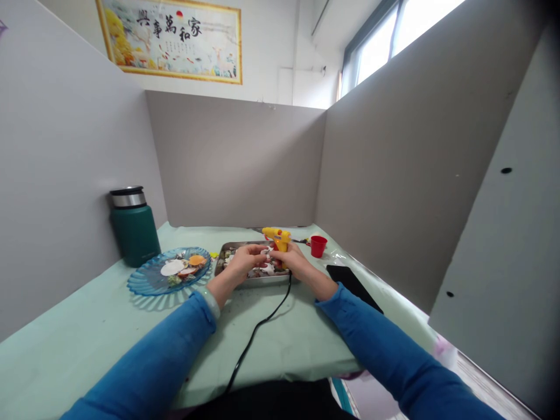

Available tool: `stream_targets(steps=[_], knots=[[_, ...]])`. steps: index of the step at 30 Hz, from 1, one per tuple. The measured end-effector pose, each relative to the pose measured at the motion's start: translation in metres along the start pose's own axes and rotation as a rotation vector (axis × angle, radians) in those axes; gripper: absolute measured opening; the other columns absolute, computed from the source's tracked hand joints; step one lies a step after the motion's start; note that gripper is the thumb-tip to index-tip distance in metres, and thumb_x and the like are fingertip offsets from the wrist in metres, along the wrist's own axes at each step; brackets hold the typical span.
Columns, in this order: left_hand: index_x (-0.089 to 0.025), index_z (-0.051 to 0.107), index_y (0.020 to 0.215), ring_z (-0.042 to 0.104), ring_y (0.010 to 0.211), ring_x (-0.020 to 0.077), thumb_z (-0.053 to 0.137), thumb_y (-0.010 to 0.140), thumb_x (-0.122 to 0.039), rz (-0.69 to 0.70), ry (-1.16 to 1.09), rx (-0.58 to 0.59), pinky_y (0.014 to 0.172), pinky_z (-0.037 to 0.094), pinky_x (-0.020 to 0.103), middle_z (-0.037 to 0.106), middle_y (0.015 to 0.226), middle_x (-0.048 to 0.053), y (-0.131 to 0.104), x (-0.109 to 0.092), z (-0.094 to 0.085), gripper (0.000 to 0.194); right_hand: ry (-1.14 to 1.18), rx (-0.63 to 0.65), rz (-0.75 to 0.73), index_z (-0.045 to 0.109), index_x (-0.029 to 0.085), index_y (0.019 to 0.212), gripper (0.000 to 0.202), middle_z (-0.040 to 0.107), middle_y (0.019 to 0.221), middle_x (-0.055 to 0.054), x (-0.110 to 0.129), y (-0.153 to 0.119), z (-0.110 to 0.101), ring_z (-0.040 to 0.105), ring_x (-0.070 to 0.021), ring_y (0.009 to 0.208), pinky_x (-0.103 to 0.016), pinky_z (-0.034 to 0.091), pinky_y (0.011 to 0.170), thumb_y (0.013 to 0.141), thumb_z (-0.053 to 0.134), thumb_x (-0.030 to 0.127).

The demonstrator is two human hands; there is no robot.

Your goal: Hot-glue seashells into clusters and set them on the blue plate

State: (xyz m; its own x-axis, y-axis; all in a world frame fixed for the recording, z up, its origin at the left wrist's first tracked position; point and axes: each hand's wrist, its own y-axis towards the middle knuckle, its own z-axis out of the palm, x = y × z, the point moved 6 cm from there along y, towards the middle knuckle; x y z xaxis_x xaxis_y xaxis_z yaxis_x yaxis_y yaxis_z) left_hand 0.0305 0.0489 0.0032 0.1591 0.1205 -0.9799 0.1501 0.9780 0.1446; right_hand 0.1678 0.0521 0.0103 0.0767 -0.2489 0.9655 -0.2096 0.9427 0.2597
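Note:
My right hand (296, 261) is closed round the grip of a yellow hot glue gun (276, 234), whose nozzle points away to the left. Close beside it, my left hand (246, 260) has its fingers pinched together; whatever small thing they may hold is hidden. Both hands are over a shallow metal tray (258, 282) with white, red and brown small pieces in it, too small to name. From the bottom of the glue gun a black cord (259, 324) runs down across the table toward my lap.
To the left, a blue scalloped plate (139, 283) carries white and orange discs and bits. Behind it stands a green bottle (135, 233). A red cup (318, 246) and a flat black object (353, 286) lie right. Grey partitions (236, 163) enclose the green-covered table (96, 326).

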Motion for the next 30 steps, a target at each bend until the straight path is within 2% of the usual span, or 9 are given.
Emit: stream_targets(steps=[9,14,19,26,30], knots=[[-0.009,0.072,0.09,0.068,0.065,0.0148,0.082,0.069,-0.019,-0.016,0.01,-0.024,0.064,0.057,0.028,0.073,0.084,0.009,-0.0049,-0.0043,0.0034,0.025,-0.013,0.002,0.008,0.055,0.018,0.088,0.027,0.052,0.054,0.006,0.0013,-0.0015,0.001,0.048,-0.008,0.044,-0.02,0.04,0.042,0.066,0.07,0.023],[-0.009,0.07,0.09,0.068,0.065,0.0153,0.083,0.066,-0.015,0.0,0.05,-0.014,0.063,0.056,0.027,0.073,0.083,0.01,-0.0031,-0.002,0.0023,0.028,-0.03,0.002,0.008,0.055,0.019,0.088,0.025,0.052,0.054,0.006,0.002,-0.0019,0.0011,0.048,-0.0082,0.044,-0.02,0.039,0.042,0.067,0.068,0.022],[-0.011,0.069,0.097,0.066,0.061,0.014,0.082,0.064,-0.014,0.04,0.087,0.008,0.063,0.055,0.028,0.071,0.075,0.005,-0.0024,-0.0021,0.0018,0.036,-0.026,0.014,-0.004,0.055,0.019,0.087,0.024,0.052,0.055,0.006,0.0023,-0.0014,0.0016,0.047,-0.0085,0.044,-0.021,0.039,0.043,0.066,0.067,0.021],[-0.011,0.07,0.085,0.063,0.058,0.0124,0.084,0.062,-0.025,0.038,0.091,-0.005,0.059,0.053,0.027,0.071,0.08,0.006,-0.0042,-0.0048,0.0031,0.03,-0.06,0.008,-0.011,0.057,0.018,0.088,0.024,0.054,0.057,0.004,0.0006,-0.0007,0.0013,0.048,-0.0095,0.045,-0.021,0.039,0.042,0.066,0.067,0.023],[-0.012,0.069,0.084,0.062,0.055,0.0115,0.084,0.062,-0.028,0.019,0.068,-0.027,0.055,0.051,0.024,0.068,0.075,0.004,-0.0021,-0.0027,-0.0006,0.03,-0.103,0.027,-0.033,0.059,0.018,0.085,0.02,0.054,0.057,0.003,0.0007,-0.0006,0.0022,0.049,-0.0107,0.046,-0.023,0.039,0.042,0.066,0.066,0.021]])
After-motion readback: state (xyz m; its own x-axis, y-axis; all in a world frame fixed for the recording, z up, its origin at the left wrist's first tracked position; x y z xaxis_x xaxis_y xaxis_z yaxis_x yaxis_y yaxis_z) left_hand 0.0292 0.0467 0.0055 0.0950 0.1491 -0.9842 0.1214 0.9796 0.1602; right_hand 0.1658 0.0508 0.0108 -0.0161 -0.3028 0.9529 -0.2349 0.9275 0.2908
